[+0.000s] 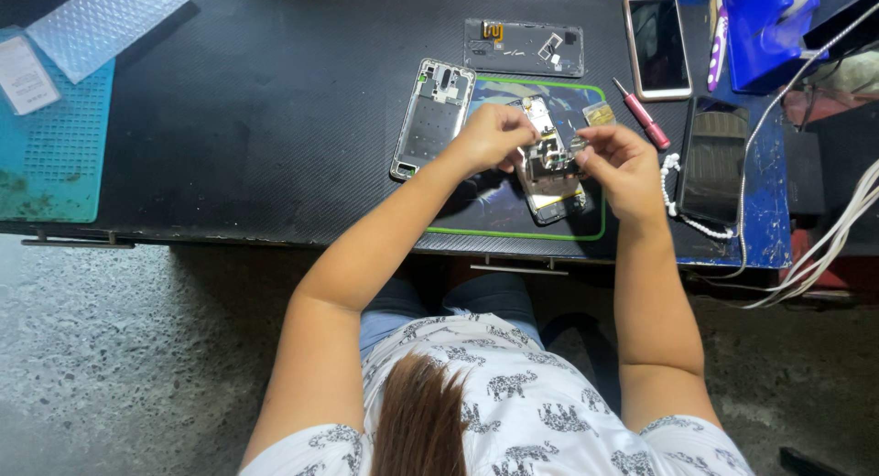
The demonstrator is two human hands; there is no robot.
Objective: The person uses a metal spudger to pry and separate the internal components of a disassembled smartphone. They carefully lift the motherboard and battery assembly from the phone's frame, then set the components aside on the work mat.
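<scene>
An opened phone body point(548, 169) with its inner parts exposed lies on a dark mat with a green border point(513, 231). My left hand point(490, 135) pinches at its upper left edge with fingers closed on it. My right hand point(623, 160) touches the phone's right side, fingertips pinched on a small part that is too tiny to make out. A grey phone frame point(430, 117) lies just left of my left hand. A clear back cover point(524, 48) rests further back.
A white phone point(657, 46) lies face up at the back right, a red-handled screwdriver point(643, 114) beside it. A dark phone point(712, 160) sits at the right, with white cables point(824, 247) and a blue box point(760, 23). A teal mat point(50, 156) and bubble wrap point(105, 18) lie far left.
</scene>
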